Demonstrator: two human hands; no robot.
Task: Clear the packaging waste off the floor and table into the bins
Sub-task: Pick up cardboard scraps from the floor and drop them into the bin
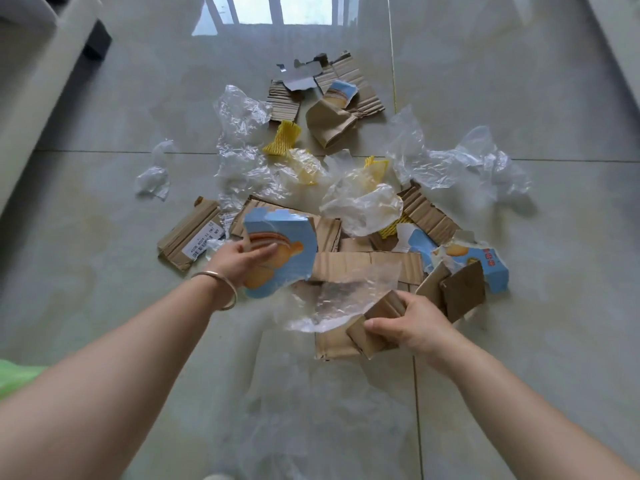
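Packaging waste lies in a heap on the tiled floor (104, 341). My left hand (239, 261) grips a torn blue snack box piece (287, 237) with a pastry picture, lifted at the heap's near left. My right hand (412, 327) is shut on a folded brown cardboard piece (374, 330) at the near edge. A clear plastic sheet (346, 299) lies between the hands. Crumpled clear plastic bags (363, 206), yellow foam nets (282, 138) and corrugated cardboard strips (367, 268) fill the middle of the heap.
More cardboard and a grey card piece (301, 76) lie at the far end. Another torn blue box (485, 265) sits at the right. A labelled cardboard strip (187, 240) is left of my hand. A pale sofa (31, 109) borders the left. No bin is in view.
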